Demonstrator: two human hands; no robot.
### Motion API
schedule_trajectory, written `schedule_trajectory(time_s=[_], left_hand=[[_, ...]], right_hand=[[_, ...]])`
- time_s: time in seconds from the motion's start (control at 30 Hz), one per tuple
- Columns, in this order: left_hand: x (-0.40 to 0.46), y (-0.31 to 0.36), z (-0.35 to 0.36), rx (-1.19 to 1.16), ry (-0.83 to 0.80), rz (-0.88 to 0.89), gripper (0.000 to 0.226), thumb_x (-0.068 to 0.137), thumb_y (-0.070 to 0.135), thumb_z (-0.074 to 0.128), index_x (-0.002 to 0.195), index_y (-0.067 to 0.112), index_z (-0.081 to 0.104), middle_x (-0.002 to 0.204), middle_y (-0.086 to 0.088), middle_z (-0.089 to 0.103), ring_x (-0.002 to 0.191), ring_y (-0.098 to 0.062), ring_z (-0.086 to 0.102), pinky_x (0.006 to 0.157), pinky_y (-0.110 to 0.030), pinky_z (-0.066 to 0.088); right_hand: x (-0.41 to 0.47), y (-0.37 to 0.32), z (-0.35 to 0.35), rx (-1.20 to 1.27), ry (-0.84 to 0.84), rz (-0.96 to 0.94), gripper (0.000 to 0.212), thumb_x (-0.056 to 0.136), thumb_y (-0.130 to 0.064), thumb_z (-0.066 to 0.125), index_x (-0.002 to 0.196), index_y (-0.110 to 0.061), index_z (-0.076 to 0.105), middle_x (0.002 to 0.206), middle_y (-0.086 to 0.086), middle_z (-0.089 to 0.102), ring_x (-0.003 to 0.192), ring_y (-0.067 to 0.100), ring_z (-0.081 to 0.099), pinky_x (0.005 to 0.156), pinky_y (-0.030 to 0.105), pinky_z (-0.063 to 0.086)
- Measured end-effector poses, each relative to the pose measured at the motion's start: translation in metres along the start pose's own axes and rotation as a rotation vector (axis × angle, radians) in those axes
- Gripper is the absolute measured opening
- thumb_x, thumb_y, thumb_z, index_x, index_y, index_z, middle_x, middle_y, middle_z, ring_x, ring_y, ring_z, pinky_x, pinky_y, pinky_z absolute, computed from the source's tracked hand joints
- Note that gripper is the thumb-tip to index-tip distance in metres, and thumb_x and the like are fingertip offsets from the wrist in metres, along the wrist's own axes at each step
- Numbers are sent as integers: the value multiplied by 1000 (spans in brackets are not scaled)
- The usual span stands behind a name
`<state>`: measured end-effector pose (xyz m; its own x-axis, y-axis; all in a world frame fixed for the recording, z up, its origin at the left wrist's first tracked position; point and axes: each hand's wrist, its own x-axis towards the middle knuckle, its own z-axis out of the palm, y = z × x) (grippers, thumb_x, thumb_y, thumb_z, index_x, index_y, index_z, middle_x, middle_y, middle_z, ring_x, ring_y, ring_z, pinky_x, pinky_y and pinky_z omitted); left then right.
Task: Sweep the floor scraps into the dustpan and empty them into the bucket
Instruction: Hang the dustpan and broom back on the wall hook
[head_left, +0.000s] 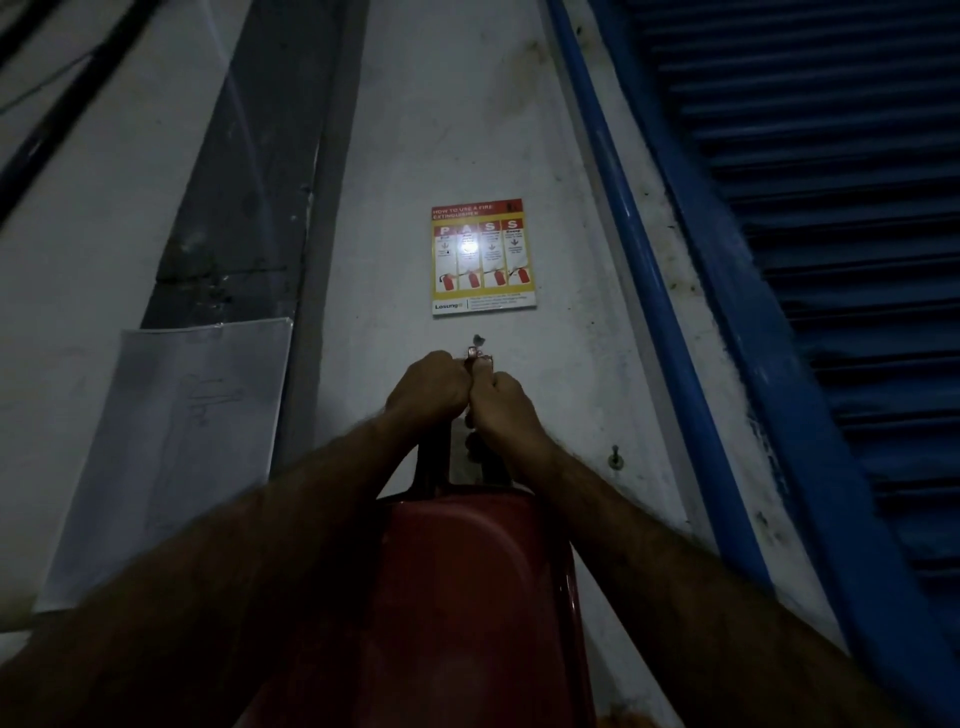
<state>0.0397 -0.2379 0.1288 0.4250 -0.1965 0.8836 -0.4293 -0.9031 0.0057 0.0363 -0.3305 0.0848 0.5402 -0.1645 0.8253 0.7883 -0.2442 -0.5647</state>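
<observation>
1. Two bare hands met high against a pale, scuffed wall (457, 130): the left hand (427, 387) and the right hand (501, 402) were both curled tight, knuckles touching, round the top of a red dustpan's handle at a small metal hook (474, 353).
2. The dustpan (467, 587) was smooth, glossy red plastic with a rounded back, hanging flat against the wall below the hands; its lower edge ran off the bottom of the view.
3. A rectangular fire-extinguisher poster (483, 257), red and yellow with four panels, was stuck to the wall just above the hook.
4. A white paper sheet (176, 457) with faint pencil lines hung near the wall's left edge, beside a dark vertical strip (244, 208).
5. A blue pipe (644, 270) and a ribbed blue shutter (841, 234) closed in the right side; bare wall lay between pipe and dustpan, with a small screw (615, 457) in it.
6. Dim light blurred the handle; what exactly the fingers pinched was hard to make out.
</observation>
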Motion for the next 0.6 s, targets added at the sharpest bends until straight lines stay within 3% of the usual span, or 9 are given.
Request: schedule_trajectory(time_s=[0.1,0.2,0.3,0.4,0.47,0.53,0.6], left_hand=[[-6,-7,10,-31,26,-35,30,106,20,39,102,0,61,110,-17,61,96,-27,58,75,-28,38],[-18,-8,15,-149,107,-83,29,107,29,37,89,9,50,86,-4,50,82,-19,50,72,-31,36],[-24,-7,11,-151,126,-52,32,107,33,34,85,14,46,78,0,46,74,-16,47,70,-31,35],[-25,-10,4,-162,111,-6,31,107,35,31,91,13,47,81,0,50,70,-13,47,64,-32,36],[-27,-10,-2,-196,89,-16,29,108,35,31,102,11,45,83,-2,52,69,-13,48,60,-32,38],[-29,-6,-10,-256,57,-33,26,109,35,30,109,11,39,84,-2,51,68,-11,48,58,-29,39],[-31,-3,-19,-344,-2,-50,26,109,34,30,116,9,34,86,-2,48,69,-8,45,58,-25,38]], right_hand=[[-8,8,-1,-43,-48,-3,53,105,-52,28,117,-10,59,98,11,67,83,22,66,73,36,56],[-19,15,-3,-28,-79,-67,50,105,-53,30,113,-15,62,91,7,69,81,20,68,76,38,58],[-27,12,-6,-10,-79,-92,41,105,-52,32,96,-22,60,88,4,68,81,19,67,73,38,58],[-35,8,-10,-73,-42,-84,36,102,-56,37,105,-22,51,95,0,62,81,11,60,64,28,49],[-37,9,-10,-124,79,-134,32,98,-56,45,113,-28,41,109,-1,53,91,13,58,75,32,52],[-41,5,-11,-159,206,-254,30,94,-44,55,117,-29,43,113,-3,45,99,16,56,82,36,52],[-44,-2,-14,-138,176,-332,31,89,-29,61,118,-24,51,111,-4,51,98,15,57,82,36,53]])
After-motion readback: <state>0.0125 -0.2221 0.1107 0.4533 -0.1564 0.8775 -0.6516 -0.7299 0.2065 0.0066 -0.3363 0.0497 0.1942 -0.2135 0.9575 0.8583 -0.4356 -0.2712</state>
